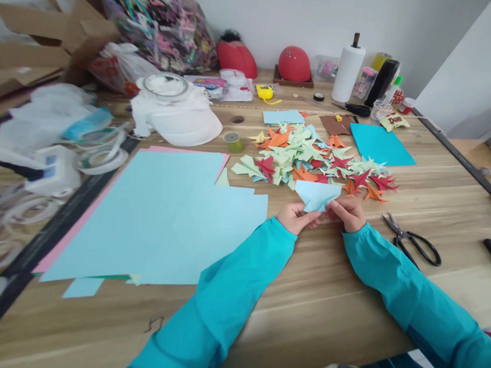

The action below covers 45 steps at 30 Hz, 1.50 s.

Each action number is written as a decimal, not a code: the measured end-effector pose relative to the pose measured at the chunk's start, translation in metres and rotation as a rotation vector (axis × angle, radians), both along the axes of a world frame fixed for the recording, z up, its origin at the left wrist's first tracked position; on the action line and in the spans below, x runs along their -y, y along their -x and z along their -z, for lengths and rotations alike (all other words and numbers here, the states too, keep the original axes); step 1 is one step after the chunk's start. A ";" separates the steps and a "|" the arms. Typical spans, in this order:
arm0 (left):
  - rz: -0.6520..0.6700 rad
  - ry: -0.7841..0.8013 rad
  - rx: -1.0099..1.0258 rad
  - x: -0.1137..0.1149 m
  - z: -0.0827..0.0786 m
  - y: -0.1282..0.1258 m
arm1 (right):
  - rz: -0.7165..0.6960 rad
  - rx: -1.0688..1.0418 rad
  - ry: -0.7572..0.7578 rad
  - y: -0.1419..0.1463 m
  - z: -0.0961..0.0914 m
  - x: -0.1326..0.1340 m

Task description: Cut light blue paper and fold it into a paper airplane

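A partly folded piece of light blue paper (317,194) is held up between my two hands, just in front of a pile of folded paper shapes (297,148) in green, orange, red and blue. My left hand (298,217) pinches its lower left edge between thumb and fingers. On the other side, my right hand (348,213) grips the lower right corner, its fingers partly hidden. Black-handled scissors (412,241) lie on the table to the right of my right hand, blades slightly apart.
Large light blue sheets (159,218) cover the table's left part, over pink ones. A green spool (233,142) stands by the pile. Behind are a turquoise sheet (381,144), a yellow tape measure (265,92) and a paper roll (348,74). A white cap (179,117) sits back left.
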<state>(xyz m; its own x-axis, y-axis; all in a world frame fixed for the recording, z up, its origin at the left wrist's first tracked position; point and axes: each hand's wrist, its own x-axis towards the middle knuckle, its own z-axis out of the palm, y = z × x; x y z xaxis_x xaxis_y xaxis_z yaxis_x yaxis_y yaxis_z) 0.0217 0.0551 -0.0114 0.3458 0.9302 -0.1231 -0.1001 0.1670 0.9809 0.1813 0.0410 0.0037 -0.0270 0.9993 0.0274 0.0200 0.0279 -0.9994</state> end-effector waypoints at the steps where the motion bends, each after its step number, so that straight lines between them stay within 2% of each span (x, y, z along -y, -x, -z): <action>1: -0.002 0.000 0.001 0.001 -0.002 0.000 | 0.000 -0.002 -0.004 0.000 0.000 0.000; 4: 0.004 0.001 -0.004 0.003 -0.003 0.000 | 0.014 0.020 -0.039 0.001 0.001 -0.001; 8: 0.033 -0.006 0.000 0.000 0.003 -0.001 | 0.040 0.090 -0.100 -0.001 0.003 -0.002; 15: 0.117 -0.028 0.022 -0.003 0.008 0.001 | -0.035 0.170 -0.178 -0.007 0.011 -0.008; 21: 0.073 -0.035 0.043 -0.001 0.006 0.000 | -0.019 0.126 -0.170 -0.006 0.011 -0.006; 27: 0.013 -0.049 0.045 0.001 0.001 -0.001 | -0.103 0.098 -0.125 -0.009 0.013 -0.007; 34: 0.015 -0.098 0.035 0.004 -0.008 -0.001 | -0.046 -0.010 -0.097 -0.003 0.021 -0.003; 41: -0.032 -0.206 0.017 0.000 -0.004 -0.002 | -0.036 -0.011 -0.167 -0.004 0.024 -0.007; 45: -0.011 -0.240 -0.009 -0.001 -0.002 -0.002 | 0.011 -0.001 -0.273 -0.001 0.022 -0.008</action>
